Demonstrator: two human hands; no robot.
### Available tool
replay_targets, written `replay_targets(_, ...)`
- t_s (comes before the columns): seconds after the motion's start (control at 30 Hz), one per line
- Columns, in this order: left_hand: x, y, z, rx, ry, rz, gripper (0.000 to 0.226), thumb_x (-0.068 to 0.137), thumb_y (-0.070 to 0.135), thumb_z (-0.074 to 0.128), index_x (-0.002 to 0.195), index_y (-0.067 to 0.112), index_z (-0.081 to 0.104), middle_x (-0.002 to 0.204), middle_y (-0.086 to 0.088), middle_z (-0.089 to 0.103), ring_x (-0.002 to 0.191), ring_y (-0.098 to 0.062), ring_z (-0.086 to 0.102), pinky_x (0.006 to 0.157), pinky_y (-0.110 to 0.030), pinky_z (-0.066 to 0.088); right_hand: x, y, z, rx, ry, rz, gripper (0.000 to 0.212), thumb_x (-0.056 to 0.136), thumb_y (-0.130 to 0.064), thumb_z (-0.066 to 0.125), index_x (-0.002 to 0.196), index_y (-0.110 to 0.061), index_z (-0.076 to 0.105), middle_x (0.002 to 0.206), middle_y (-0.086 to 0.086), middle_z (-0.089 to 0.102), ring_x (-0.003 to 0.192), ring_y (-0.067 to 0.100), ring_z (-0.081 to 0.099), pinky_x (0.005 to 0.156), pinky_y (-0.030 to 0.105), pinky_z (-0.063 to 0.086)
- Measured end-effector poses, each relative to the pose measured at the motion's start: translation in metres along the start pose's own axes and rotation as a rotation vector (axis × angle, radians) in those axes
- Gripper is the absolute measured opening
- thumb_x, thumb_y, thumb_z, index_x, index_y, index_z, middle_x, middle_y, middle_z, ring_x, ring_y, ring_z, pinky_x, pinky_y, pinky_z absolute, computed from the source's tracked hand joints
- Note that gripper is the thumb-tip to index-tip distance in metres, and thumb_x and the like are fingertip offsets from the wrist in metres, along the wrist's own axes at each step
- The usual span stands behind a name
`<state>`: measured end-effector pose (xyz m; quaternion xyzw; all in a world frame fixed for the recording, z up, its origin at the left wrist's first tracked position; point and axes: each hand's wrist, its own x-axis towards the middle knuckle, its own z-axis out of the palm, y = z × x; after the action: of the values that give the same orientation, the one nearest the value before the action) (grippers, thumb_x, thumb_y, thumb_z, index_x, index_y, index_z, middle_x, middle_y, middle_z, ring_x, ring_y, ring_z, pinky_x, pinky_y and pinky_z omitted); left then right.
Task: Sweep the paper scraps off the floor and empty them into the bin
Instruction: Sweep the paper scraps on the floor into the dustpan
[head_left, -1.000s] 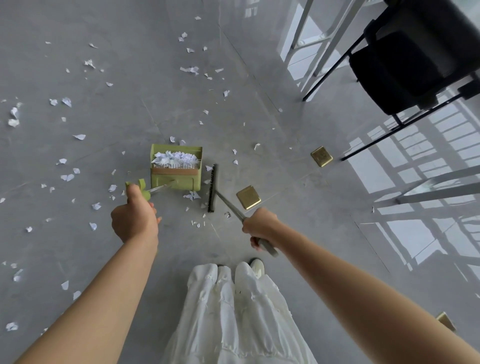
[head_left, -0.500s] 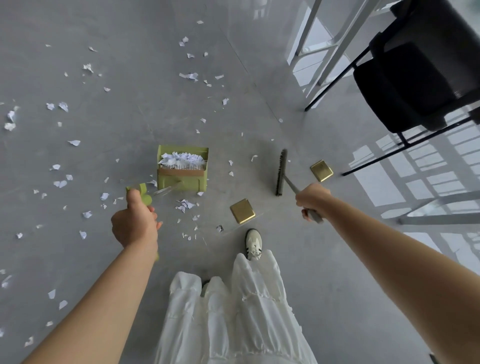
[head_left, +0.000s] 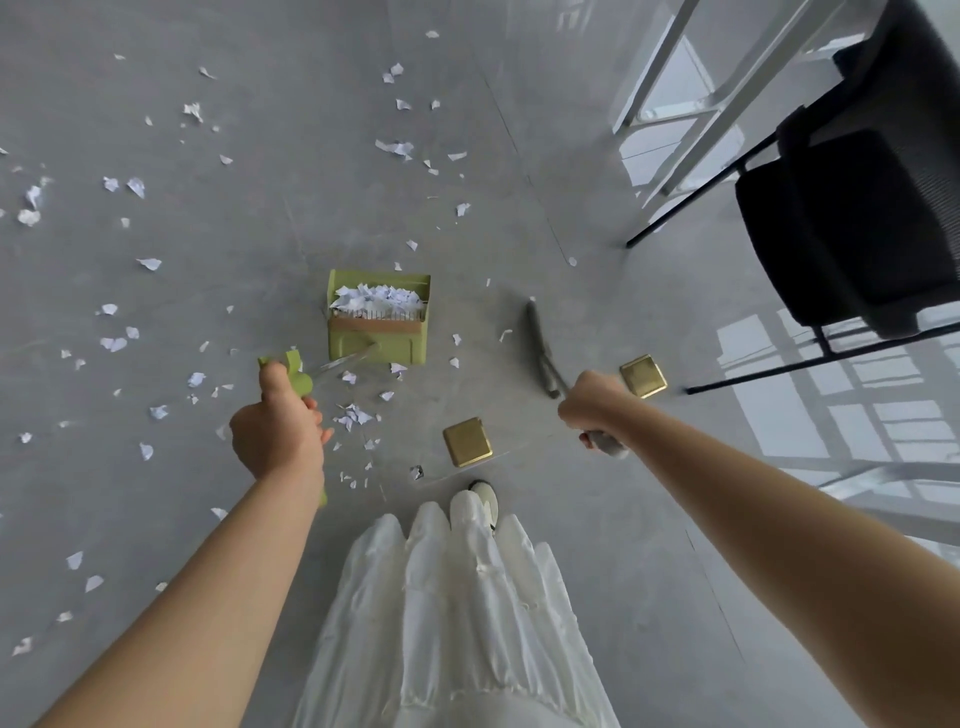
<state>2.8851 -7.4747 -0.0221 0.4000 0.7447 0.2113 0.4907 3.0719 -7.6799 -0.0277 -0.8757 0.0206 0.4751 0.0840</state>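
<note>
My right hand grips the broom, its head running away from me, right of the dustpan and scraps.

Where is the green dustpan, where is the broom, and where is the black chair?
Green dustpan (head_left: 377, 340): head view, on its green back wall.
Broom (head_left: 537, 340): head view, on its dark brush head.
Black chair (head_left: 841, 223): head view, on its seat.
</note>
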Motion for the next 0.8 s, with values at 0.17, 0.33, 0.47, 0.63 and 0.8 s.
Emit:
replay_targets(0.17,-0.006,0.01,0.015,-0.012,-0.003,0.0,0.04,0.08,0.05,0.053,0.067,0.014,0.063,0.06,-0.002,0.057,0.046,-0.017,0.046,0.051,-0.029,0.047,-0.009,-0.027,0.009,-0.121,-0.091,-0.125,0.009,0.086,-0.004,0.046,0.081,0.0,0.051,0.067,0.012,0.057,0.053,0.022,0.055,0.052,0.029,0.047)
replay_targets(0.33,-0.009,0.019,0.025,-0.022,0.005,-0.002,0.038,0.081,0.049,0.054,0.067,0.014,0.063,0.059,-0.002,0.056,0.044,-0.016,0.044,0.047,-0.028,0.047,-0.003,-0.034,-0.012,-0.16,-0.117,-0.128,0.016,0.088,-0.006,0.049,0.072,-0.003,0.048,0.039,0.008,0.051,0.029,0.018,0.043,0.041,0.017,0.036)
replay_targets(0.47,-0.009,0.021,0.03,-0.026,0.005,-0.003,0.037,0.082,0.047,0.053,0.068,0.014,0.063,0.06,-0.002,0.056,0.044,-0.016,0.045,0.049,-0.029,0.047,0.011,-0.033,-0.033,-0.175,-0.085,-0.089,0.017,0.088,-0.004,0.051,0.072,-0.003,0.047,0.025,0.004,0.04,0.023,0.017,0.037,0.036,0.011,0.03)
replay_targets(0.63,-0.008,0.02,0.039,-0.024,-0.002,-0.016,0.037,0.081,0.048,0.053,0.069,0.014,0.064,0.062,-0.002,0.057,0.046,-0.016,0.046,0.05,-0.03,0.048,0.034,-0.028,-0.056,-0.077,0.039,-0.046,0.014,0.088,-0.002,0.044,0.074,-0.002,0.046,0.069,0.014,0.052,0.042,0.02,0.045,0.037,0.017,0.035)
replay_targets(0.8,-0.006,0.018,0.047,-0.022,0.012,-0.038,0.037,0.081,0.047,0.053,0.07,0.013,0.065,0.062,-0.002,0.056,0.043,-0.016,0.044,0.049,-0.028,0.048,0.064,-0.022,-0.084,-0.015,0.167,-0.012,0.008,0.086,-0.003,0.043,0.085,0.0,0.051,0.084,0.014,0.05,0.062,0.024,0.052,0.047,0.023,0.04)
